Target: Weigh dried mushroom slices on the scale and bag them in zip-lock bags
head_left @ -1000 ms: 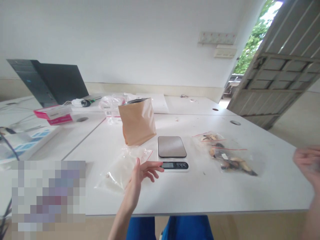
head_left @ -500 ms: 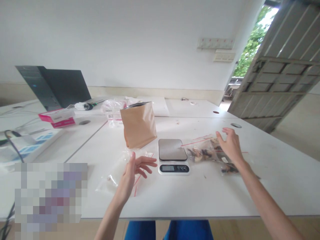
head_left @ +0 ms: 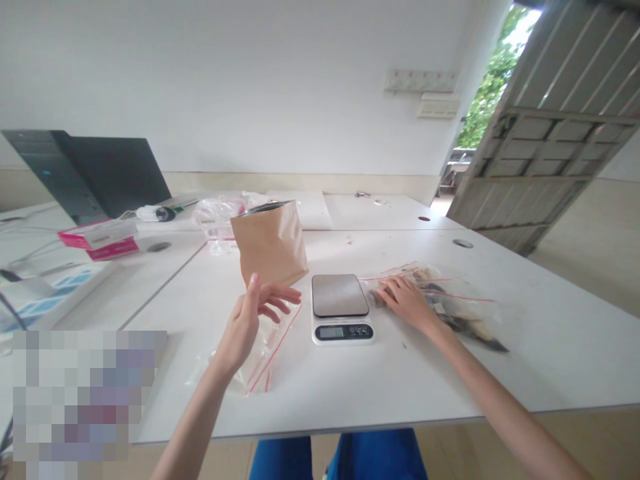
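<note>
My left hand hovers above clear zip bags with red seals, fingers spread and holding nothing. Just behind it stands a brown paper pouch, upright with its top open. A small digital kitchen scale sits at the table's centre with a bare steel plate. My right hand lies flat, fingers stretched, on the left end of clear zip bags filled with dark and pale pieces, right beside the scale.
On the white table, behind the pouch, lie crumpled clear plastic bags. A dark laptop, a pink box and cables sit at the left. An open slatted door stands at the right.
My right hand came in from the far right edge, reached the filled bags and slid them toward the scale. My left hand lifted off the empty bags and moved slightly toward the pouch.
</note>
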`<state>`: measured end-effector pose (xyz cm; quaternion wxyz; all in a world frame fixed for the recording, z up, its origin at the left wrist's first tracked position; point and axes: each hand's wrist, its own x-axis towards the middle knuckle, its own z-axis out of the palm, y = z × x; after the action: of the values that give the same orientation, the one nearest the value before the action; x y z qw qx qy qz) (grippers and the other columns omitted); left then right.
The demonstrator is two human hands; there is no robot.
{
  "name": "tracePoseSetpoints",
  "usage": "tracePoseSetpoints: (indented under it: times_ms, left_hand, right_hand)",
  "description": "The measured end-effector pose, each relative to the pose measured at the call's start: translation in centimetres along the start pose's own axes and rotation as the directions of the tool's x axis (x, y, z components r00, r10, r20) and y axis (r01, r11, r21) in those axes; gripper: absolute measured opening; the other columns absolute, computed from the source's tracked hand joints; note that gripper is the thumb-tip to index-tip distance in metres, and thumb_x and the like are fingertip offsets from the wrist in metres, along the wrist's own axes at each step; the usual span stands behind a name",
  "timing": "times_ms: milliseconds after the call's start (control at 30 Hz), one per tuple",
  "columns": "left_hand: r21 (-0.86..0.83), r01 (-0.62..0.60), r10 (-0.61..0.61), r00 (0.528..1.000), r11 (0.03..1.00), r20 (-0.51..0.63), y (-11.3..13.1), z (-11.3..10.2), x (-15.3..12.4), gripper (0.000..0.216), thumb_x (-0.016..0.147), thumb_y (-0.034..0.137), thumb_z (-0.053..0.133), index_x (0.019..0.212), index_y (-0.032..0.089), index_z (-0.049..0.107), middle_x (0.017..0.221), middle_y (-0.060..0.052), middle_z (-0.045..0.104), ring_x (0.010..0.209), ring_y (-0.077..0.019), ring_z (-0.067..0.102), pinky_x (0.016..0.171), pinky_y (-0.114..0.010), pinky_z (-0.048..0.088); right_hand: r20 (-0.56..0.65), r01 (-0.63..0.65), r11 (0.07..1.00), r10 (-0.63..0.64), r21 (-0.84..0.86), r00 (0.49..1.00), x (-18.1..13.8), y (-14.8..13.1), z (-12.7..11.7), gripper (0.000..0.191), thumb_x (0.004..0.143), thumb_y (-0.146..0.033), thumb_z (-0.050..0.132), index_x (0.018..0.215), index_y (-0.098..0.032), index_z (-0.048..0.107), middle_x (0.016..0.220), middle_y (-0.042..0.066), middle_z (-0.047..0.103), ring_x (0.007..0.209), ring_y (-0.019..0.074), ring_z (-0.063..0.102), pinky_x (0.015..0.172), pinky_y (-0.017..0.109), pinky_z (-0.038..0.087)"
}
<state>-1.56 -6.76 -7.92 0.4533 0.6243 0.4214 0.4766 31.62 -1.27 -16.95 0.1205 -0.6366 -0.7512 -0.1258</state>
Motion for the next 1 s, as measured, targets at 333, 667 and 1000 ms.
tracePoseSetpoints:
  times_ms: [333, 667, 1000]
  left_hand:
    - [0.567, -0.308, 0.532, 0.798, 0.764, -0.283, 1.5, -0.9, 3.8, 0.034, 0.091, 0.037, 0.033, 0.104, 0.019, 0.058, 0.112, -0.008, 0.06, 0.107, -0.0195, 0.051, 0.093, -0.033, 0.039]
    - [0.789, -0.249, 0.676, 0.688, 0.562, -0.264, 4.7, -3.6, 10.5, 0.03, 0.083, 0.019, 0.046, 0.113, 0.023, 0.053, 0.125, -0.011, 0.051, 0.123, -0.0235, 0.041, 0.106, -0.04, 0.028]
    - [0.835, 0.028, 0.467, 0.818, 0.55, -0.335, 2.0, -2.9, 14.0, 0.028, 0.084, 0.027, 0.044, 0.109, 0.017, 0.054, 0.119, -0.018, 0.056, 0.115, -0.0356, 0.047, 0.097, -0.057, 0.028]
  right_hand:
    - [0.02, 0.063, 0.997, -0.064, 0.034, 0.998, 2.9, 0.5, 0.1, 0.032, 0.093, -0.031, 0.034, 0.1, -0.015, 0.062, 0.105, 0.013, 0.065, 0.103, 0.0234, 0.055, 0.089, 0.035, 0.038]
    - [-0.115, -0.013, 0.989, 0.03, 0.146, 0.993, 6.5, 1.0, -1.9, 0.039, 0.094, -0.025, 0.026, 0.105, -0.014, 0.062, 0.102, 0.015, 0.065, 0.097, 0.0245, 0.057, 0.085, 0.035, 0.04]
    - [-0.106, 0.121, 0.924, -0.088, 0.363, 0.99, 7.7, -1.9, -3.8, 0.033, 0.093, -0.029, 0.034, 0.108, -0.015, 0.06, 0.11, 0.013, 0.064, 0.105, 0.0233, 0.058, 0.091, 0.037, 0.043]
